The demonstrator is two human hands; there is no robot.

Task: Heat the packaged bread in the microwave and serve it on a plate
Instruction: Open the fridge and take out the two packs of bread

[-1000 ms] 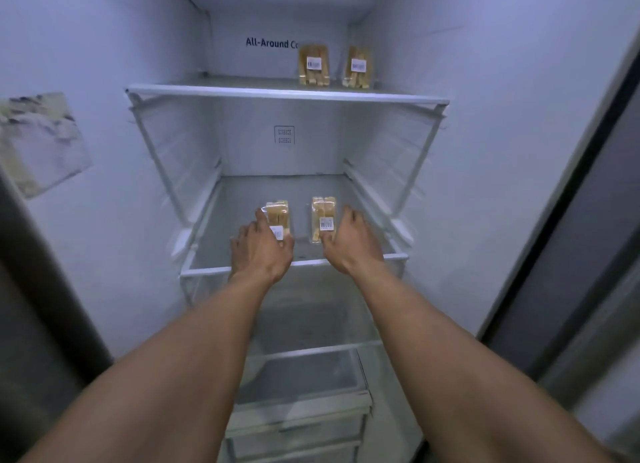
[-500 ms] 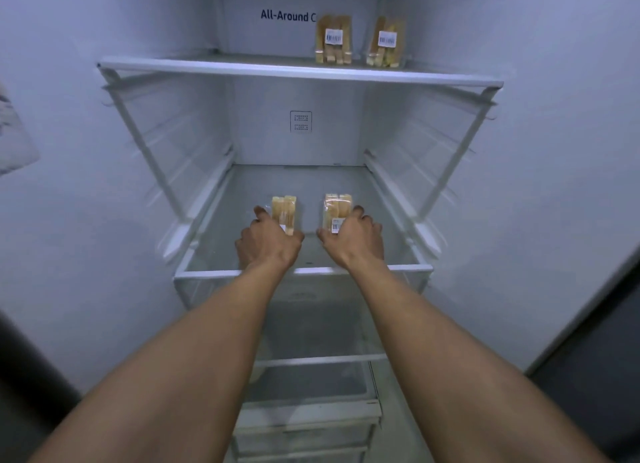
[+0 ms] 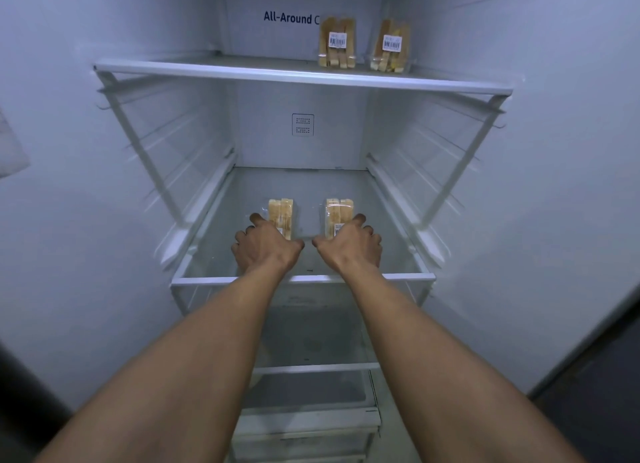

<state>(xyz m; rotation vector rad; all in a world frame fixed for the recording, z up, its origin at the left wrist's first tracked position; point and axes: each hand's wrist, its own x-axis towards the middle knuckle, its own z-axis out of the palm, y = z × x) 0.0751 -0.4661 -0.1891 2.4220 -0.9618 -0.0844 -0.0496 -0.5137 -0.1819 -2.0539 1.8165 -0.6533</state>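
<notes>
I look into an open fridge. Two clear packs of sliced bread stand on the middle glass shelf point(image 3: 398, 277). My left hand point(image 3: 265, 246) wraps its fingers around the near end of the left bread pack point(image 3: 281, 213). My right hand point(image 3: 349, 246) grips the near end of the right bread pack point(image 3: 337, 213), whose barcode label shows beside the thumb. Both packs rest on the shelf. Two more bread packs, one on the left point(image 3: 337, 42) and one on the right point(image 3: 391, 46), stand on the upper shelf point(image 3: 207, 70) at the back right.
The fridge walls close in on both sides, with rail ribs along them. Below the middle shelf lie another glass shelf point(image 3: 311, 369) and drawers point(image 3: 304, 424). A dark door edge point(image 3: 595, 393) runs at the lower right.
The view has moved closer into the fridge. Both hands have slid a little further onto the packs and closed around them; the packs stay on the shelf.
</notes>
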